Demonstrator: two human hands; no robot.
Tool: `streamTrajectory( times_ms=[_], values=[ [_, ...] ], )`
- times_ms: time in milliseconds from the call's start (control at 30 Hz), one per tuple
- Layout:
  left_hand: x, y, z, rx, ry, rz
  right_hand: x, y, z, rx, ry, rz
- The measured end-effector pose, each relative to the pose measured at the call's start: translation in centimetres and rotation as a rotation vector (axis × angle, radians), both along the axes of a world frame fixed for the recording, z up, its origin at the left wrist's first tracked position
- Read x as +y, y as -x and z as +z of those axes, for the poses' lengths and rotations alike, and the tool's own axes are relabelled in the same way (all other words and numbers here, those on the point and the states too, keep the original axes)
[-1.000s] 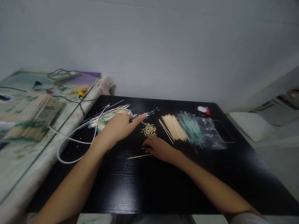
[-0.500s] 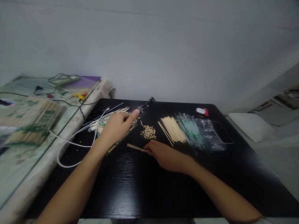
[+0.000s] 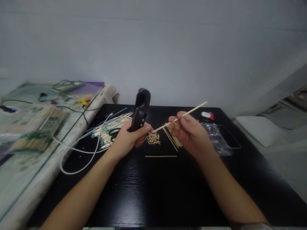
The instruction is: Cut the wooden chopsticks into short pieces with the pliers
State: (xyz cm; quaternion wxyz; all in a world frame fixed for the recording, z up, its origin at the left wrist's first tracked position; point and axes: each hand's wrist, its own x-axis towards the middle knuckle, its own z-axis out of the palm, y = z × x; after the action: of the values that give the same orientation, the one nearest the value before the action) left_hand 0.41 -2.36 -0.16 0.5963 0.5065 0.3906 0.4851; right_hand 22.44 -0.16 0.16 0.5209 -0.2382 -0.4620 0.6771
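Note:
My left hand (image 3: 133, 137) is closed around a black plier-like tool (image 3: 139, 110) with visible screws and a notched, rounded head, held upright. Between the fingertips of my right hand (image 3: 190, 134) is a thin wooden chopstick (image 3: 194, 109), tilted up to the right. Its lower end comes close to my left fingertips; whether they touch, I cannot tell. Below lies a heap of short cut stick pieces (image 3: 153, 138). Another chopstick (image 3: 160, 156) rests crosswise on the black table (image 3: 148, 191). My right hand partly hides a row of loose chopsticks (image 3: 170, 138).
Wrapped chopsticks (image 3: 104, 140) with black loops (image 3: 114, 132) on them lie left, beside a white cable (image 3: 92, 152). Clear plastic wrappers (image 3: 217, 137), a phone-like dark slab (image 3: 229, 137) and a small white case (image 3: 205, 114) are right. A glass-topped table (image 3: 21, 179) adjoins.
My right hand has risen from the table with a chopstick. My left hand has come right and lower, its tool now upright. A single chopstick now shows lying crosswise on the table.

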Motion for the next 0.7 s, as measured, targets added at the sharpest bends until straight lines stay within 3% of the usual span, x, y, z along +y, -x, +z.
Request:
streamTrajectory(
  times_ms=[100,233,367,467,567,700],
  values=[
    [-0.2,-0.3,-0.2,-0.068,-0.001,-0.031,0.0,0.0,-0.1,0.003,-0.014,-0.007],
    [0.1,-0.2,-0.6,-0.122,-0.008,0.027,-0.1,-0.2,-0.4,-0.013,-0.078,0.016],
    [0.2,-0.2,-0.4,-0.191,0.001,0.091,-0.4,-0.5,-0.5,-0.087,-0.168,0.131],
    [0.2,-0.1,-0.3,-0.206,-0.013,0.124,-0.5,-0.6,-0.5,-0.081,-0.122,0.273],
    [0.1,0.3,-0.3,-0.103,-0.075,0.16,-0.6,-0.2,-0.6,-0.086,-0.029,0.337],
    [0.2,0.7,-0.5,0.247,-0.226,0.229,-0.8,0.9,-1.1,-0.264,-0.018,0.367]
  ],
)
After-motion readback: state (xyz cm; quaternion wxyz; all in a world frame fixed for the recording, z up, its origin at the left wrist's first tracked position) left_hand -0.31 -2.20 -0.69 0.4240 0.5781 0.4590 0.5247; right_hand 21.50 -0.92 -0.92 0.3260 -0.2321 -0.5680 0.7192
